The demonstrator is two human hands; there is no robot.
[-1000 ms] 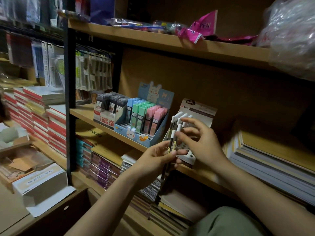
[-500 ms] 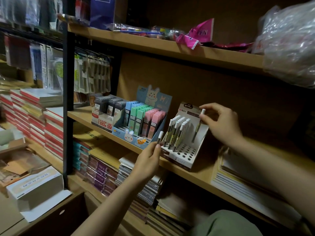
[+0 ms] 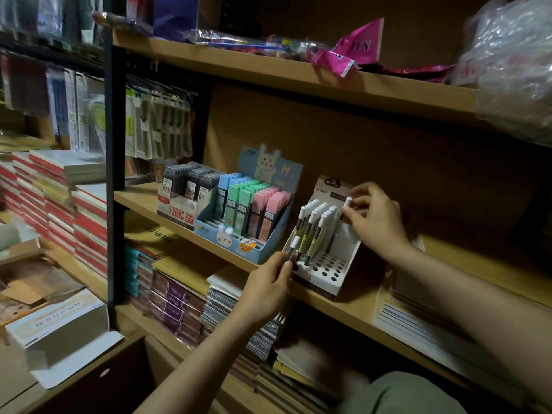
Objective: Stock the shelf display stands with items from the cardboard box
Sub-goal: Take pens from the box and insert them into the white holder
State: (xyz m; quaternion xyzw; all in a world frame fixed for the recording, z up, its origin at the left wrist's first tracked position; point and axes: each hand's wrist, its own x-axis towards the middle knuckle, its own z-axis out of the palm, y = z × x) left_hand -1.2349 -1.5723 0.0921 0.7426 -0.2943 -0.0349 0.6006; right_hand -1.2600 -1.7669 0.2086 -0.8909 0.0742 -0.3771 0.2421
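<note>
Pinching a slim white-capped pen (image 3: 292, 249) in the left hand (image 3: 266, 289), thumb and fingertips clamped on its dark barrel, cap tilted up, low at the front-left corner of the white display stand (image 3: 334, 274). Pinching a second pen (image 3: 343, 215) by its white cap in the right hand (image 3: 377, 218), fingers curled tight around the tip, barrel slanting down into the rear right of the stand. Slightly lower on that pen than half a second back, closer in to the standing pens (image 3: 313, 227); left hand barely shifted. Slender round tubes, matte white caps, yellow-labelled dark barrels, upright in tight rows. Glossy cardboard stand, stepped, its floor punched with round holes, many unfilled at the front. Resting on a smooth pale wooden shelf (image 3: 352, 309). Just left, a blue bunny-printed box (image 3: 268, 174) of flat pastel lead cases, blue, green, pink. Crinkled clear plastic bag (image 3: 513, 70) up right.
</note>
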